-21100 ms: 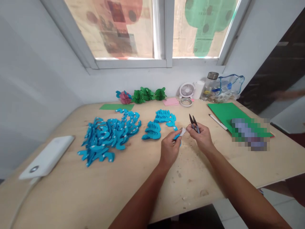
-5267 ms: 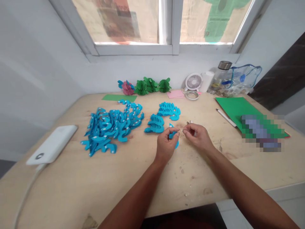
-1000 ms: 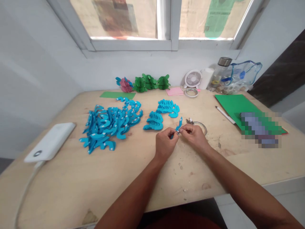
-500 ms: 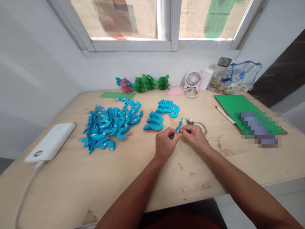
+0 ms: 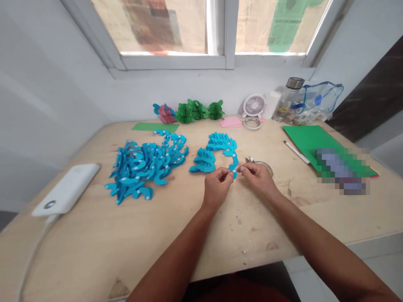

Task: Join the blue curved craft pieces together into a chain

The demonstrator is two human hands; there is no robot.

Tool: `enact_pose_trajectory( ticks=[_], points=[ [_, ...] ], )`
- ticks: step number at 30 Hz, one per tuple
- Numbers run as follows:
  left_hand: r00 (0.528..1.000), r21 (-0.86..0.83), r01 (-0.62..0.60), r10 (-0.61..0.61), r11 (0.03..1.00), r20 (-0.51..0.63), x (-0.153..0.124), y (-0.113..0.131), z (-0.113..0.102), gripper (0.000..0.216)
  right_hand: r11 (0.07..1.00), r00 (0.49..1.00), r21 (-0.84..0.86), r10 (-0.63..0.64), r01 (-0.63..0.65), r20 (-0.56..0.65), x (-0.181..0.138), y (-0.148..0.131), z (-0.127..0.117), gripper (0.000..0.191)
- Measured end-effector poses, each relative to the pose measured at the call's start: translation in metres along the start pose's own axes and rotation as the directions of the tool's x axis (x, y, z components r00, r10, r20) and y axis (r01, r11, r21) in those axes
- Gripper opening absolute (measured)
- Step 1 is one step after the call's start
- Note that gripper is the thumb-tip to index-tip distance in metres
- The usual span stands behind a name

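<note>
My left hand (image 5: 215,188) and my right hand (image 5: 258,178) meet over the middle of the wooden table (image 5: 195,235), both pinching one small curved blue paper piece (image 5: 233,171) between their fingertips. Just behind my hands lie two small stacks of blue cut-outs (image 5: 214,152). A large heap of the same blue shapes (image 5: 145,167) with white tabs spreads out to the left. A roll of clear tape (image 5: 265,166) and small snips (image 5: 250,159) lie right behind my right hand.
A white power bank (image 5: 66,188) with a cable lies at the left. Green paper (image 5: 310,142) and a pen (image 5: 296,152) are at the right. Along the wall stand green and pink paper ornaments (image 5: 192,111), a small fan (image 5: 254,105), a jar (image 5: 289,100) and a clear pouch (image 5: 317,100).
Both hands shifted slightly away from me with the blue piece, which now sits lower between the fingertips. Long before, my right hand held the snips; they now lie on the table.
</note>
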State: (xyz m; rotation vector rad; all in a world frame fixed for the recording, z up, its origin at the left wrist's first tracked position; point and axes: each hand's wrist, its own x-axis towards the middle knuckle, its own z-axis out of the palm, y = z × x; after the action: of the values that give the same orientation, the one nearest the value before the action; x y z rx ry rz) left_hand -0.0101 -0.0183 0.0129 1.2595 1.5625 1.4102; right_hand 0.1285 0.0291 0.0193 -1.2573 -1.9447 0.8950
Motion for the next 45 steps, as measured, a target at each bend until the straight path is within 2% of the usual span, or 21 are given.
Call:
enact_pose_trajectory(
  ticks=[3,6,12,17,19,21,23,25,29,35,39,45],
  points=[
    [0.998,-0.107,0.052,-0.050,0.993,0.027,0.001,-0.005,0.002,0.013,0.996,0.999,0.090,-0.021,0.018,0.042,0.000,0.000,0.001,0.028],
    [0.996,-0.140,0.070,-0.062,0.988,0.063,0.002,-0.008,0.003,0.013,0.988,1.000,0.153,-0.013,0.009,0.022,0.001,0.002,0.003,0.021],
    [0.989,-0.176,0.106,-0.086,0.979,0.118,0.001,-0.003,0.002,0.013,0.991,0.999,0.131,0.018,-0.012,-0.044,0.002,0.004,0.004,0.016],
    [0.975,-0.193,0.169,-0.136,0.967,0.173,0.001,-0.004,0.003,0.014,0.984,0.998,0.175,0.029,-0.020,-0.051,0.004,0.003,-0.003,0.018],
    [0.974,-0.216,0.191,-0.158,0.957,0.162,0.002,-0.004,0.003,0.014,0.983,0.992,0.179,0.059,-0.038,-0.115,0.006,0.004,-0.011,0.022],
    [0.972,-0.251,0.217,-0.186,0.943,0.142,0.002,-0.004,0.002,0.015,0.984,0.969,0.173,0.089,-0.050,-0.229,0.009,0.007,-0.021,0.025],
    [0.968,-0.282,0.245,-0.217,0.928,0.128,0.003,-0.002,0.001,0.016,0.994,0.944,0.103,0.075,-0.044,-0.321,0.013,0.013,-0.031,0.023],
    [0.962,-0.298,0.268,-0.241,0.916,0.126,0.004,-0.001,0.001,0.016,0.998,0.934,0.010,0.059,-0.060,-0.352,0.016,0.020,-0.038,0.022],
    [0.954,-0.299,0.296,-0.265,0.907,0.141,0.005,0.000,0.001,0.016,0.967,0.952,-0.213,0.074,-0.142,-0.299,0.020,0.032,-0.042,0.022],
    [0.958,-0.299,0.284,-0.254,0.911,0.137,0.003,-0.003,0.002,0.017,0.815,0.974,-0.557,0.041,-0.162,-0.222,0.021,0.036,-0.034,0.024],
    [0.960,-0.296,0.275,-0.245,0.915,0.134,0.002,-0.005,0.002,0.018,0.764,0.982,-0.627,0.048,-0.154,-0.182,0.022,0.035,-0.030,0.026],
    [0.961,-0.292,0.269,-0.237,0.918,0.141,0.002,-0.006,0.003,0.017,0.771,0.980,-0.618,0.040,-0.153,-0.194,0.024,0.036,-0.026,0.025]
  ],
)
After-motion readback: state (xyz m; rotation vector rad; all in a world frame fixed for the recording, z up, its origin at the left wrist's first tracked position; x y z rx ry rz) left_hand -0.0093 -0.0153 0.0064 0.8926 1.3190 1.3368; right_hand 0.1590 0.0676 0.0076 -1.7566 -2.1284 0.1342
